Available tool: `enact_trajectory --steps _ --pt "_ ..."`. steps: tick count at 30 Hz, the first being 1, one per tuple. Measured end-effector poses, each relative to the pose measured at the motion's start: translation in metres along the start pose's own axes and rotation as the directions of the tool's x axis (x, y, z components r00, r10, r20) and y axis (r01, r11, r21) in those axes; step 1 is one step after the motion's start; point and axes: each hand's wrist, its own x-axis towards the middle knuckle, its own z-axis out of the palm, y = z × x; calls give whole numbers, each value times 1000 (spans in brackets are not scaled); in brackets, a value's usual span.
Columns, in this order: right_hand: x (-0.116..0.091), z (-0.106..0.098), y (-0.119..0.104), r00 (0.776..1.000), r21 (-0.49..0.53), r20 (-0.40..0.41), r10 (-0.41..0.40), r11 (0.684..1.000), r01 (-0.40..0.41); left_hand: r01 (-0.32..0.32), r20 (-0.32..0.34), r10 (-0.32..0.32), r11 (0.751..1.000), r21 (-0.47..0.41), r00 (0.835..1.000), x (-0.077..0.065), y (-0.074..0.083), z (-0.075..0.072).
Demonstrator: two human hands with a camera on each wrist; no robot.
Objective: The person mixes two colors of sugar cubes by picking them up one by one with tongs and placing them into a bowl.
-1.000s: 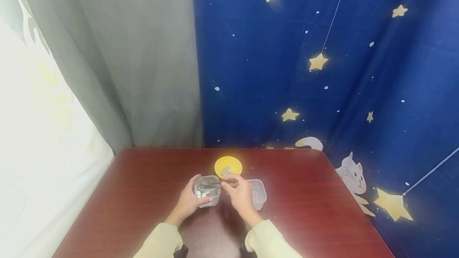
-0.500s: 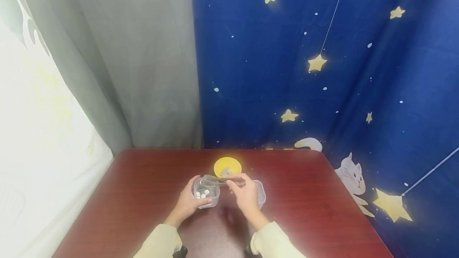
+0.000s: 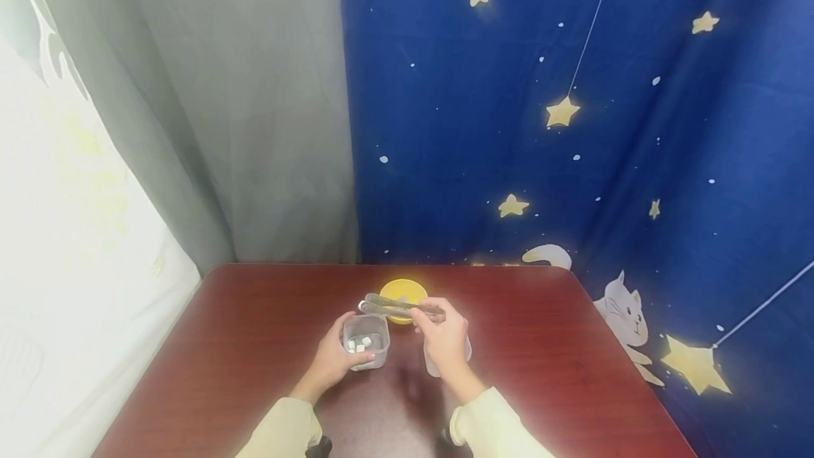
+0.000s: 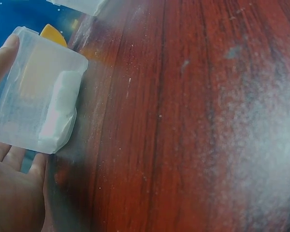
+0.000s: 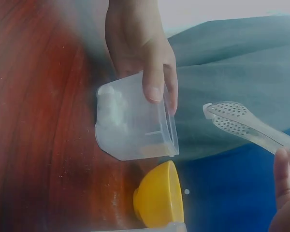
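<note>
My left hand [image 3: 332,353] grips a clear plastic tub [image 3: 379,357] around its side, thumb on the near wall. Several white cubes [image 3: 360,347] lie in it; through the wall they show as pale blurred shapes in the left wrist view. With my right hand [image 3: 445,336] I hold perforated food tongs [image 3: 397,307] above the tub's far edge. At their tips is one small white cube [image 5: 208,111], plain in the right wrist view. Beyond the tub stands a yellow bowl [image 3: 410,288], with pale pieces inside, partly covered by the tongs.
A second clear tub [image 3: 432,362] stands right of the first, mostly hidden by my right hand. The dark red table [image 3: 273,316] extends around everything. Grey [image 3: 267,126] and starry blue curtains [image 3: 445,126] hang behind the far edge.
The tongs have risen out of the left tub and moved away from me, carrying a white cube at their tips. My left hand and its tub have stayed about still.
</note>
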Motion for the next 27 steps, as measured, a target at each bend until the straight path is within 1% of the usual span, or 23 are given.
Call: enact_trajectory --steps 4,10,13,17,20,24,27 --pt "4 -1 -1 999 6 -28 -25 1000 25 -4 -1 4 1000 0 1000 0 -1 0" --pt "11 -6 -5 998 20 -52 -24 999 25 -12 -4 12 1000 -7 1000 0 0 0" --pt "16 -8 -6 996 20 -72 -49 999 51 -9 1 9 1000 2 1000 1 0 -1" --pt "22 -13 -7 989 22 -125 -80 996 84 -2 8 1 1000 9 1000 1 1 -2" --pt "27 -17 -8 983 19 -162 -85 996 90 2 16 -2 1000 15 1000 2 1 -1" --pt "32 -21 -8 978 28 -187 -92 995 99 10 18 -11 1000 24 1000 2 1 -2" --pt "35 -22 -7 971 17 -214 -106 994 112 17 21 -18 999 27 1000 1 1 -3"
